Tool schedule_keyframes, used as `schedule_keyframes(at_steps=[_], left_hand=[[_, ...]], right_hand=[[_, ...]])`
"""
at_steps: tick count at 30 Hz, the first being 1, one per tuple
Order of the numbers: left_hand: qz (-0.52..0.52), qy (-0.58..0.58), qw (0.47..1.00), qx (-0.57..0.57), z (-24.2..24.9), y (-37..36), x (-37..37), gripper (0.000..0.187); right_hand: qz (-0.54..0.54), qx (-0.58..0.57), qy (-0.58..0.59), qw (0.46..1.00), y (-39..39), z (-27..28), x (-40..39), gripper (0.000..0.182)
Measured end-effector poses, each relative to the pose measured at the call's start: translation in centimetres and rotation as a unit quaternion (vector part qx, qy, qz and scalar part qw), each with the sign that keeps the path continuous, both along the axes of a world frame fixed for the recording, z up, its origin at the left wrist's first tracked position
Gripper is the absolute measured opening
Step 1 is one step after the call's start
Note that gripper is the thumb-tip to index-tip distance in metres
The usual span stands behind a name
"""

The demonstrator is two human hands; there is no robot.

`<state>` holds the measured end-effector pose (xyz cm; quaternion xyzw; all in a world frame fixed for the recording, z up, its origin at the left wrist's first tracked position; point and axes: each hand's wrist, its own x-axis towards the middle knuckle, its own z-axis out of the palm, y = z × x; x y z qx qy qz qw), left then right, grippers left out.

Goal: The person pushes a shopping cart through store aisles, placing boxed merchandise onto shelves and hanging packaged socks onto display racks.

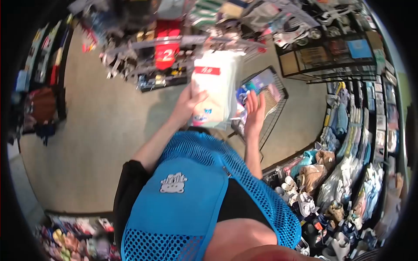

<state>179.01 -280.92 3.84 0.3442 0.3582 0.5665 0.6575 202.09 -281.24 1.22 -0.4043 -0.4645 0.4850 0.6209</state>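
Observation:
A packaged garment or cloth, pale and folded in a clear plastic bag, is upright in front of my chest. It has a red label near the top and small blue prints low down. My left hand grips its left edge, thumb across the front and the other fingers hidden behind. My right hand is raised just right of the bag, fingers extended and apart, holding nothing. Behind it, a black wire cart carries several packaged goods.
A display rack with hanging packages and a red sign stands ahead. To the right are a wire shelf, hanging clothes and several shoes. More shelves line the left, above tan floor.

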Motion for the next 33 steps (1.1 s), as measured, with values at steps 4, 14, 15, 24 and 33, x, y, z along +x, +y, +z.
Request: schedule_keyframes(at_steps=[4,14,15,24,33], left_hand=[[-0.011,-0.013,1.000,-0.004,-0.8,0.4,-1.7,0.040],[0.002,0.111,0.990,-0.086,-3.0,-4.1,-3.9,0.061],[0.012,0.170,0.983,-0.073,-3.3,-4.2,-3.7,0.062],[-0.053,0.115,0.974,-0.186,-7.8,-6.2,2.9,0.065],[-0.052,0.145,0.968,-0.196,-6.0,-8.9,8.0,0.051]], right_hand=[[0.187,-0.176,0.018,0.966,4.0,-0.8,-6.5,0.074],[0.089,-0.219,0.116,0.965,-2.9,0.1,-11.5,0.049],[0.094,-0.226,0.133,0.960,-3.3,0.0,-11.2,0.049],[0.104,-0.268,0.123,0.950,-5.7,-2.0,-4.2,0.052],[0.099,-0.295,0.163,0.936,-7.8,-6.7,1.1,0.040]])
